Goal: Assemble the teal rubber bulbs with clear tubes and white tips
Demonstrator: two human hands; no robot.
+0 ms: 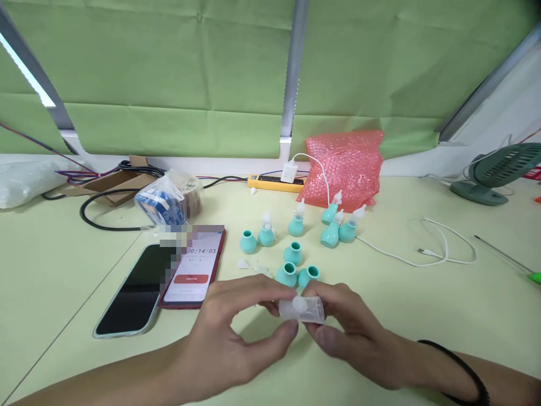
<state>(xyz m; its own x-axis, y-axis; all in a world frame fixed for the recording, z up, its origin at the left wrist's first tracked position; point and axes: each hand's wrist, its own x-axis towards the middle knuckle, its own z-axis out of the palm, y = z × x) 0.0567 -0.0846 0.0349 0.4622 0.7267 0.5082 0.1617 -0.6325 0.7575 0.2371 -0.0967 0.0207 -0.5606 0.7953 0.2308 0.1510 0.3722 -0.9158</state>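
Between my two hands is a small translucent plastic tube (311,310) with a round whitish knob on its side. My left hand (240,332) pinches its left end between thumb and fingertips. The fingers of my right hand (355,327) close on the right end. Just beyond stand several open-necked teal rubber bulbs, the nearest being one bulb (287,275) and another (310,276). Farther back, more bulbs carry clear tips, such as a tipped bulb (296,224) and a leaning one (330,234). Small white plastic pieces (262,270) lie behind my left hand, partly covered by it.
To the left lie a black-screened phone (131,293) and a phone showing a timer (192,270). A pink bubble-wrap bag (344,169), a yellow power strip (270,183) and a plastic-wrapped bundle (169,197) sit behind. Rightward are a white cable (406,260), screwdriver (507,256) and green fan (502,169).
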